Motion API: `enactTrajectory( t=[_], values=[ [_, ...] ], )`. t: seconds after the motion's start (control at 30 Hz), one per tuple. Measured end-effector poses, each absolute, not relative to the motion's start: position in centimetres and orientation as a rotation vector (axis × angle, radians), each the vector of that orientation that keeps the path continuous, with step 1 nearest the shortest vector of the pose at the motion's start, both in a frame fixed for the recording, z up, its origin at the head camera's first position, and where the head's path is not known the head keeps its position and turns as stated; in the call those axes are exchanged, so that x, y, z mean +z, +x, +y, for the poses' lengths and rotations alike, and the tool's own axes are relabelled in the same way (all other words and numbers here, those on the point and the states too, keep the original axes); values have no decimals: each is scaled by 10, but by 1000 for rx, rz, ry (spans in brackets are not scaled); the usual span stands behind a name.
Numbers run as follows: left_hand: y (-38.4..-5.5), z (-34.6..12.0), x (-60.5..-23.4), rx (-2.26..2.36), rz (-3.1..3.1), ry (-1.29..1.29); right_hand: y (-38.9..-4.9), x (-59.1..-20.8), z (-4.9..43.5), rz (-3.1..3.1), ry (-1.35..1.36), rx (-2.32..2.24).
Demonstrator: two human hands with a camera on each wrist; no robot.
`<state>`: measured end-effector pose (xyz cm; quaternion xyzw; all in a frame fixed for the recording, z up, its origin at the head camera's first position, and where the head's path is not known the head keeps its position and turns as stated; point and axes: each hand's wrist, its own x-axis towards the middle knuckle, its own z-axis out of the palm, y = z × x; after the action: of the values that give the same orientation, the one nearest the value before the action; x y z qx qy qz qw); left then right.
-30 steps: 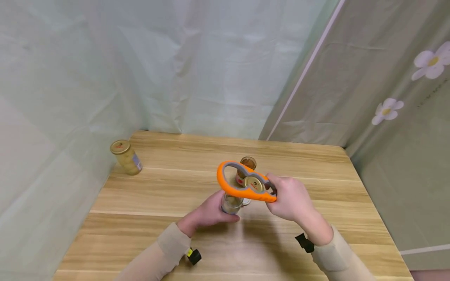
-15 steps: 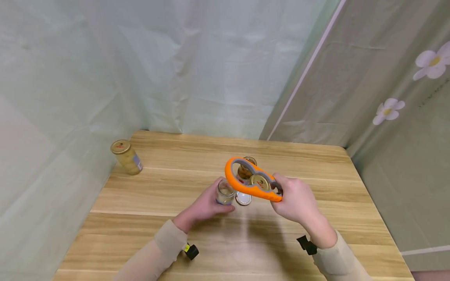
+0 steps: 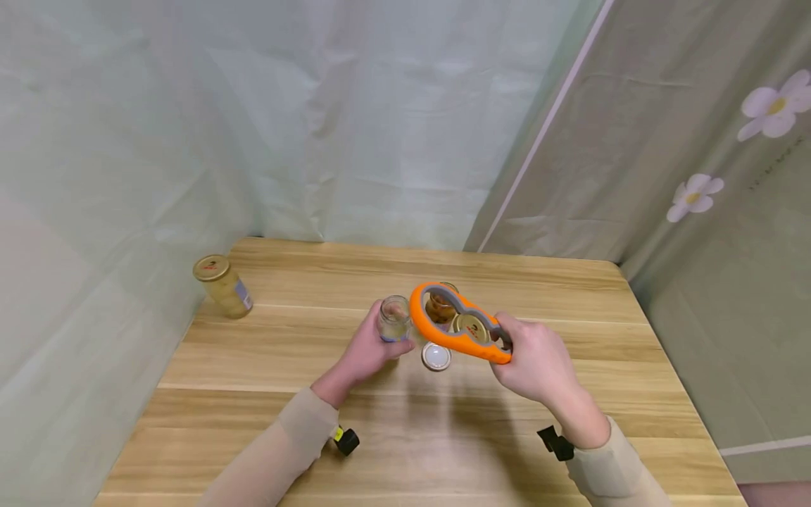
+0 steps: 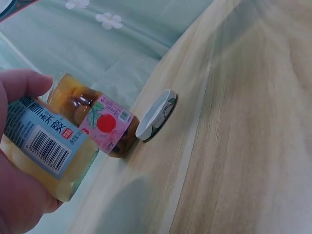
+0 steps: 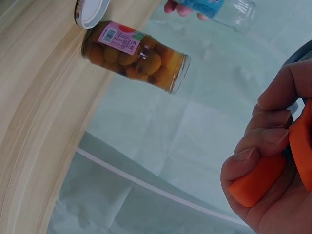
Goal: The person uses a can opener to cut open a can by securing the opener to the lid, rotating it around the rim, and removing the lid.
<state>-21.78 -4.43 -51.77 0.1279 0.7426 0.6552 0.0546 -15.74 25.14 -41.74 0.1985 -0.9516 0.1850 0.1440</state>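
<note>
My left hand [image 3: 369, 350] holds an open glass jar [image 3: 394, 328] with a blue label [image 4: 46, 139] and pale contents, raised off the table. In my right hand [image 3: 537, 362] I grip an orange-and-grey jar opener [image 3: 445, 340]; a gold lid [image 3: 472, 327] sits within its smaller opening. Behind the opener, partly hidden in the head view, stands an uncovered jar of brown fruit [image 5: 139, 58] with a pink label. A lid [image 3: 436, 356] lies white side up on the table, near that jar's base.
At the table's far left stands a jar [image 3: 227, 290] with its gold lid on. The wooden table [image 3: 304, 451] extends around the hands, and pale curtains [image 3: 380, 127] hang behind it and at its sides.
My left hand has moved the blue-labelled jar up and leftward in the head view, away from the opener. The opener has shifted slightly right. The white-side-up lid now shows fully.
</note>
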Motion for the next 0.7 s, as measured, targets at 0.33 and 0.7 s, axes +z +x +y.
enactTrajectory(
  t=[0.33, 0.7],
  values=[
    [-235, -42, -528, 2068, 2253, 209, -157, -417, 251, -2754, 574, 538],
    [-244, -37, -532, 2111, 2275, 126, -158, -418, 252, -2764, 569, 561]
  ],
)
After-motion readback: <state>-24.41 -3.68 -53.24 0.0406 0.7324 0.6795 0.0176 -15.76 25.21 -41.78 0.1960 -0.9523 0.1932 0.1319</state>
